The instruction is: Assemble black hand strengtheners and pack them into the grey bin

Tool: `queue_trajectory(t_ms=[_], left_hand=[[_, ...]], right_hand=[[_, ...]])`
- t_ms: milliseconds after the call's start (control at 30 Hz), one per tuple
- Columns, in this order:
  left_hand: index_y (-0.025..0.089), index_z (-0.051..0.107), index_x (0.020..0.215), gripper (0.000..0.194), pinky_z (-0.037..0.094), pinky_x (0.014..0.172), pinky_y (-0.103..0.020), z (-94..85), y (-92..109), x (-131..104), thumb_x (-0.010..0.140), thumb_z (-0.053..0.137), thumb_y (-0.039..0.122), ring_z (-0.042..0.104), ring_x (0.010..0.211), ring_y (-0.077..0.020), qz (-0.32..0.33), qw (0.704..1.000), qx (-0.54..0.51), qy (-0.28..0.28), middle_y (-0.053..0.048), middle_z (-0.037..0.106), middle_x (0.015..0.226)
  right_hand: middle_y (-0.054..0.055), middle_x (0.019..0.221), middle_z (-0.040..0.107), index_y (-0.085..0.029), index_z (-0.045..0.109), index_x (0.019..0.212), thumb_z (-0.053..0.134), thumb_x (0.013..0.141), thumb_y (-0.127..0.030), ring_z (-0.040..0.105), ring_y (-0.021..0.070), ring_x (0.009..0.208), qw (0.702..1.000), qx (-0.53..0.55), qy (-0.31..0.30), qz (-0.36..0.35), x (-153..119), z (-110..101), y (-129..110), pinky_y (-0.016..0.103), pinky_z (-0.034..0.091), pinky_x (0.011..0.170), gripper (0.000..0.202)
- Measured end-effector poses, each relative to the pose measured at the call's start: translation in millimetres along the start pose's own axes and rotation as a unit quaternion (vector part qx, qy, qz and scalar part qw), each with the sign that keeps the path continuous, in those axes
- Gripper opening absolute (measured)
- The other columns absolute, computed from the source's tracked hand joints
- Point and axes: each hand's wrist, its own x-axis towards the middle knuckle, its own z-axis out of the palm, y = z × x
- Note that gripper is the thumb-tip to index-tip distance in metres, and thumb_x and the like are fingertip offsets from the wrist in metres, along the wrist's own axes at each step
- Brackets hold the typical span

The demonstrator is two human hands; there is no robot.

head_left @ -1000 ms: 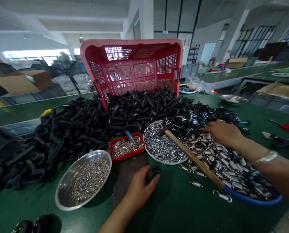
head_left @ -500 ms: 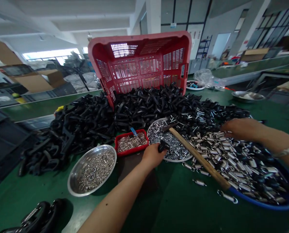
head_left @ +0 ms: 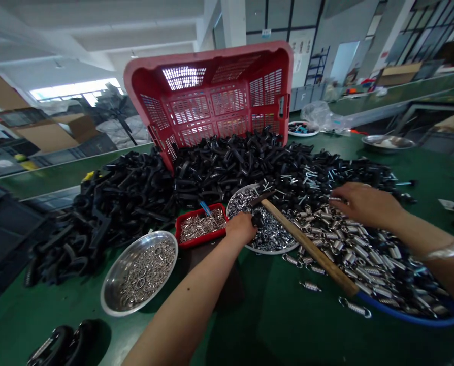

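Note:
My left hand [head_left: 240,229] is closed round a small black plastic part [head_left: 256,219], at the near left edge of a round white tray [head_left: 234,198] of small metal pieces. My right hand [head_left: 364,204] pinches a metal coil spring [head_left: 335,199] between thumb and fingers, above a heap of springs [head_left: 337,236]. That heap spills from a blue basin [head_left: 413,319]. A hammer [head_left: 306,244] with a wooden handle lies across the white tray and the basin's edge. Its head rests on the tray.
A red crate [head_left: 212,53] lies tipped on its side, black plastic parts [head_left: 227,162] pouring from it. Left of my forearm stand a metal bowl [head_left: 108,284] of rings and a red tray [head_left: 202,241] of pins. Loose springs [head_left: 354,307] lie on the green table.
My right hand has lifted and moved left from the spring heap, and a spring now shows in its fingers. My left hand still holds the black part. The view has shifted slightly.

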Motion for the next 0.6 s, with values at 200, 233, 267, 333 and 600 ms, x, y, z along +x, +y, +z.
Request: queue_trajectory(t_ms=[200,233,267,333,600], left_hand=[[0.02,0.06,0.098,0.03,0.048,0.071,-0.034,7.1,3.4,-6.5,0.076,0.046,0.034,0.06,0.087,-0.0243,0.012,0.999,-0.002,0.053,-0.01,0.057,0.105],[0.02,0.061,0.097,0.03,0.048,0.071,-0.034,7.3,4.1,-5.8,0.075,0.047,0.034,0.059,0.088,-0.0245,0.007,0.999,-0.009,0.049,-0.01,0.056,0.106],[0.02,0.062,0.096,0.029,0.048,0.072,-0.034,7.0,4.4,-4.3,0.074,0.048,0.034,0.059,0.089,-0.0249,0.0,0.999,-0.02,0.04,-0.011,0.057,0.106],[0.021,0.062,0.095,0.029,0.047,0.073,-0.033,5.4,3.2,-0.3,0.073,0.05,0.034,0.058,0.092,-0.0257,-0.014,0.999,-0.047,0.022,-0.01,0.058,0.105],[0.021,0.06,0.102,0.033,0.045,0.077,-0.036,5.0,-4.7,-1.6,0.073,0.051,0.035,0.056,0.097,-0.0269,-0.024,0.994,-0.101,0.019,-0.012,0.056,0.112]], right_hand=[[0.002,0.077,0.058,-0.018,0.058,0.088,0.063,0.066,-0.042,0.047,0.0088,0.055,0.842,0.47,-0.167,0.203,-35.5,11.1,-43.9,0.023,0.036,0.048,0.033],[0.001,0.076,0.057,-0.019,0.056,0.086,0.067,0.064,-0.039,0.047,0.0082,0.055,0.793,0.537,-0.192,0.215,-41.5,15.6,-53.2,0.022,0.037,0.047,0.031],[0.0,0.075,0.057,-0.019,0.056,0.083,0.069,0.063,-0.035,0.049,0.008,0.056,0.751,0.586,-0.205,0.224,-46.6,19.4,-62.4,0.021,0.038,0.048,0.028],[-0.001,0.073,0.056,-0.019,0.055,0.079,0.07,0.064,-0.028,0.051,0.0079,0.059,0.69,0.649,-0.219,0.233,-54.0,24.6,-78.9,0.02,0.041,0.05,0.023],[-0.001,0.079,0.059,-0.019,0.058,0.091,0.067,0.069,-0.025,0.055,0.0064,0.062,0.631,0.706,-0.216,0.237,-63.7,41.2,-117.2,0.014,0.039,0.045,0.025]])
